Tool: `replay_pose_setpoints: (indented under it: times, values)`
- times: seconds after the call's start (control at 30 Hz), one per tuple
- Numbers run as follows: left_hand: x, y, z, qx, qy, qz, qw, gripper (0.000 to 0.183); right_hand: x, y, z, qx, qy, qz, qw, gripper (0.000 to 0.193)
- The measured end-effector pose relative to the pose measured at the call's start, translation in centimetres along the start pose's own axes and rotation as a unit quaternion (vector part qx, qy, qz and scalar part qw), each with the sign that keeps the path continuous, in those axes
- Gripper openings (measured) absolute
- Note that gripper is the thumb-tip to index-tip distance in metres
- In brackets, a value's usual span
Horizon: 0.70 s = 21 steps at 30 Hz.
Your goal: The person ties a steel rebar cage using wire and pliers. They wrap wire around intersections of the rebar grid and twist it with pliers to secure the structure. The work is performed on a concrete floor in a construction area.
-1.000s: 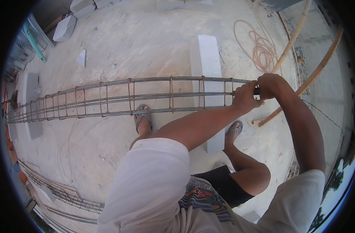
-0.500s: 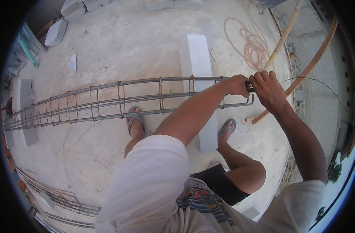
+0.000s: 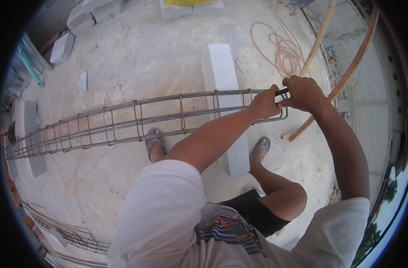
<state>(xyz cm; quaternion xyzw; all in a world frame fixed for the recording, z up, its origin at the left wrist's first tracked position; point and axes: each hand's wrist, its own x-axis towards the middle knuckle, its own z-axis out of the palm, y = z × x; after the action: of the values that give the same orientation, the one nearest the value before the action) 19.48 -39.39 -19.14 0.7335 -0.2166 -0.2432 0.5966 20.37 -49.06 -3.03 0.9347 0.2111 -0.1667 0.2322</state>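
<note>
A long rebar cage (image 3: pixel 137 118) of steel bars and rusty square stirrups runs from the far left to the centre right, resting across a white concrete block (image 3: pixel 222 80). My left hand (image 3: pixel 265 103) grips the cage's top bar at its right end. My right hand (image 3: pixel 303 93) is closed just beside it at the last stirrup, around a small dark tool or tie that I cannot make out. Both feet in grey sandals (image 3: pixel 153 144) stand under the cage.
Coiled orange cord (image 3: pixel 282 49) lies on the concrete floor behind the cage. Two bamboo poles (image 3: pixel 347 76) lean at the right. White blocks (image 3: pixel 61 47) sit at the upper left, another block (image 3: pixel 30 134) under the cage's left part. More rebar cages (image 3: pixel 70 232) lie lower left.
Both hands stay together at the cage's right end. The view has shifted slightly, so cage and hands sit a little lower and left in the picture.
</note>
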Motion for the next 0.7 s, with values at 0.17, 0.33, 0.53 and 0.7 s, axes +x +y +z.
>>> replay_pose_setpoints:
  times: [0.17, 0.33, 0.53, 0.7]
  values:
    - [1.4, -0.7, -0.6, -0.022, -0.094, 0.032, 0.995, 0.066, -1.7, 1.1, 4.5, -0.104, 0.107, -0.039, 0.988, 0.036]
    - [-0.4, 1.8, -3.4, 0.100, -0.019, 0.036, 0.994, 0.056, -5.9, 5.4, 3.6, 0.251, -0.266, 0.161, 0.917, 0.042]
    - [-6.5, 9.7, -10.1, 0.182, -0.026, -0.001, 0.983, 0.044, -18.1, 4.3, 8.0, 0.490, -0.017, 0.205, 0.847, 0.044]
    - [-14.1, 13.3, -7.6, 0.111, -0.114, -0.036, 0.987, 0.073, -23.6, -1.4, 4.8, 0.674, 0.105, 0.128, 0.720, 0.042]
